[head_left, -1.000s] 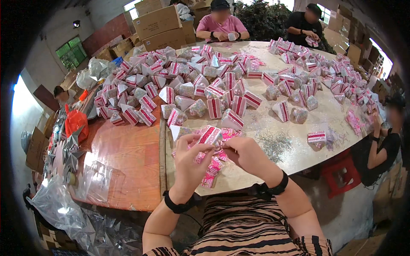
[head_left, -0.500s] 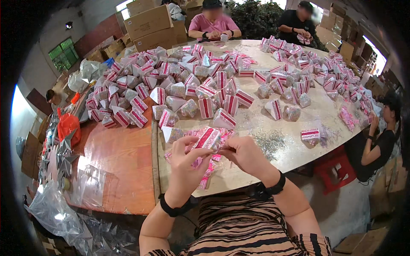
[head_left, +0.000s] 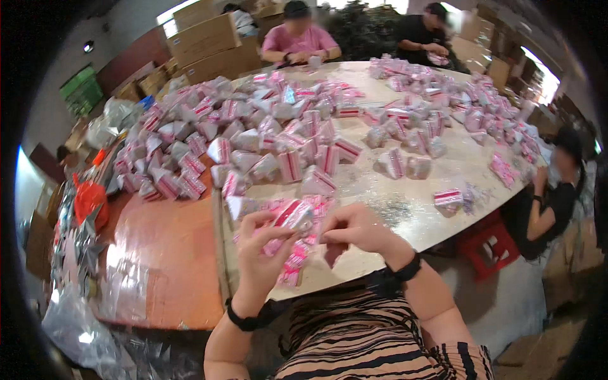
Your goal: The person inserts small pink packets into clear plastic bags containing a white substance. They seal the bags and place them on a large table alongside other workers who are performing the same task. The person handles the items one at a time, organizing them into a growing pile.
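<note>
My left hand [head_left: 258, 253] grasps a glittery, pink-and-white striped wedge [head_left: 292, 214] | wedge held above the pale, smooth tabletop [head_left: 423, 231] | my right hand [head_left: 358, 229] curls just beside it, grip: cannot tell

No text, label or number can be read; any marks on the large cardboard box [head_left: 206, 41], upper left of the frame, or the pink pieces [head_left: 294, 258], lower centre, are too blurred.
</note>
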Demonstrator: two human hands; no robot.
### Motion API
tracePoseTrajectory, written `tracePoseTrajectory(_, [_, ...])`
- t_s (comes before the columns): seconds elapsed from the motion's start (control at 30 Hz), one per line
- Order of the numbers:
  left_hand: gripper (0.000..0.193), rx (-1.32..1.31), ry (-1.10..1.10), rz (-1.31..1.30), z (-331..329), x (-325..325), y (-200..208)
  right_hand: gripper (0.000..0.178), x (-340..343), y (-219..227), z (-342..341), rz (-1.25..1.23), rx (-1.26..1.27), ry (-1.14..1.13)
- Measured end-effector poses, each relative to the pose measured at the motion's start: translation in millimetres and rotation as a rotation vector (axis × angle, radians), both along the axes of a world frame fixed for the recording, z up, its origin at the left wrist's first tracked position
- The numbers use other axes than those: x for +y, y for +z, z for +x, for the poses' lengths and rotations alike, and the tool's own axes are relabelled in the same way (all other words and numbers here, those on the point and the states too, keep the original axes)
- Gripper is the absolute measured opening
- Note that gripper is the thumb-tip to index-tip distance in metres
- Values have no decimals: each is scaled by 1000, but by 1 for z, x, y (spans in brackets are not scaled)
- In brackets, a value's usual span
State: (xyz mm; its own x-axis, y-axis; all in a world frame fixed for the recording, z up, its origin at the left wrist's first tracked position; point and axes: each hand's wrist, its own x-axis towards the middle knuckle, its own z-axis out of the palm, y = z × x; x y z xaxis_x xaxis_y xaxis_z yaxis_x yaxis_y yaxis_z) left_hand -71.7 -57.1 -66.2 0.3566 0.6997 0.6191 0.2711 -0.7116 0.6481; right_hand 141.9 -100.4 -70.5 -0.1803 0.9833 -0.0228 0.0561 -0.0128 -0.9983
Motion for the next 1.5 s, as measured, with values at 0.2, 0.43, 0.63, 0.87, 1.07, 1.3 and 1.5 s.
tracePoseTrajectory(0.2, [20,-96,-81,-240,-3,-4,-4,14,5,-6,-5,27,16,19])
tracePoseTrajectory(0.43, [31,11,-179,-364,6,-1,-8,10,-1,-32,0,124,40,15])
tracePoseTrajectory(0.63, [30,41,-143,-411,-5,3,-20,13,-3,-11,160,337,-129,-465])
tracePoseTrajectory(0.87, [25,73,-89,-397,-15,10,-47,34,-46,51,280,537,-417,-1274])
tracePoseTrajectory(1.07, [26,184,-22,-385,-15,3,-50,14,-73,-26,197,390,-805,-965])
tracePoseTrajectory(1.3, [32,421,13,-131,-11,-7,-53,5,-104,-87,129,458,-942,-704])
tracePoseTrajectory(1.5, [33,497,7,-66,-4,-12,-56,11,-79,-97,135,561,-1110,-825])
